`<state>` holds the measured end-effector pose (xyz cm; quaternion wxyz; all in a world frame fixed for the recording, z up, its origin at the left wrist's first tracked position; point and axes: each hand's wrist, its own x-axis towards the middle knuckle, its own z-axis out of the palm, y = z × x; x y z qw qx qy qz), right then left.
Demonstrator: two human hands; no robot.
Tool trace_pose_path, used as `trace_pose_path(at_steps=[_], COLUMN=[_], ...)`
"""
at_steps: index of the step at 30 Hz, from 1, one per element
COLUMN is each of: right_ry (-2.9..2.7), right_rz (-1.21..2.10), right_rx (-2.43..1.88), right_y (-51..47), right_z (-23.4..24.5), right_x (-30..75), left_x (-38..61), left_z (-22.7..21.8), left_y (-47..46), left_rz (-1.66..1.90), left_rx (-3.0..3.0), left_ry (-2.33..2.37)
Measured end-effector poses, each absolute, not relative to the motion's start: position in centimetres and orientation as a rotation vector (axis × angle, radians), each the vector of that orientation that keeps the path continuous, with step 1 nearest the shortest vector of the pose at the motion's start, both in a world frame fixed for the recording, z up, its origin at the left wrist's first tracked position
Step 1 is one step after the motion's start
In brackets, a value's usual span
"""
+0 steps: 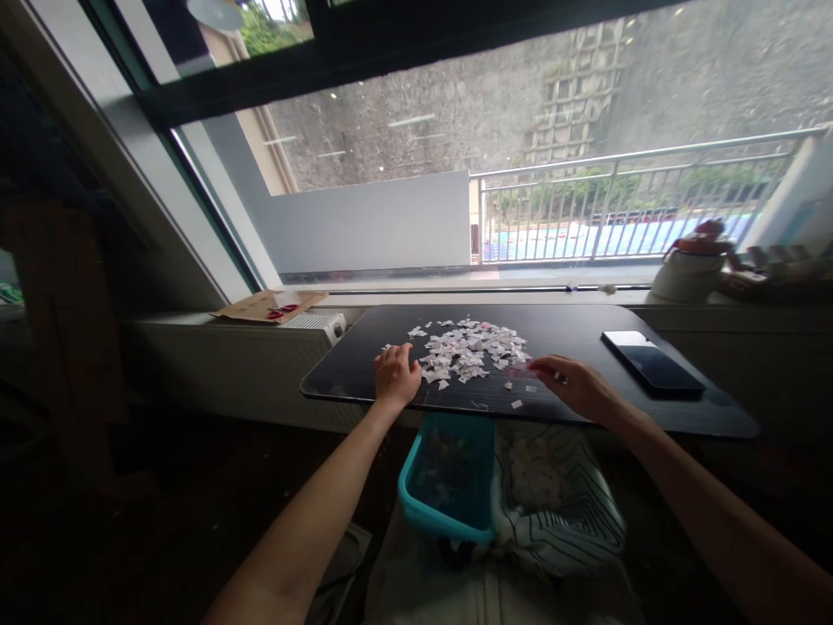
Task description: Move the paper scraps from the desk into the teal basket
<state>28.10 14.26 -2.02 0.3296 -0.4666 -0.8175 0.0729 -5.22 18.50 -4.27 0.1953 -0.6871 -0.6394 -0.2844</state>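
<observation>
A loose pile of small white paper-like pieces (465, 349) lies on the dark tabletop (553, 325), with a few pinkish bits among them. My left hand (396, 378) rests on the table at the pile's left edge, fingers slightly bent and nothing visible in them. At the right side of the pile, my right hand (576, 384) has its thumb and fingers pinched on a thin pinkish, see-through piece (519, 370). Several single scraps lie just below that piece, near the table's front edge.
Below the table edge sit a turquoise basket (409, 499) with blurred small bits and a striped cloth-like container (586, 516) holding pale pieces. A phone (651, 360) lies at the right. Red-handled scissors (283, 311) lie on cardboard by the radiator (260, 351). A jug (690, 269) stands on the sill.
</observation>
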Motion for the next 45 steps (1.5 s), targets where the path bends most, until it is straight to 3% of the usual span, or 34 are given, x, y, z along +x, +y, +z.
trace_pose_path(at_steps=[23,38,45], right_ry=[-2.175,-2.085,-1.942], right_rz=[0.452,0.381,0.151], right_rx=[-1.191,-1.225,-1.354], right_y=[10.0,7.7,9.4], right_z=[-2.3,-2.6,-3.5], right_x=[30.1,30.1,31.0], left_x=[-5.3,-5.3,-5.1], left_z=[-4.3,-3.9,-4.1], left_y=[18.6,18.5,18.4], left_rz=[-0.753,-0.754,-0.803], left_rx=[-1.939,-1.947,-1.935], left_ry=[-1.819,-1.803,-1.826])
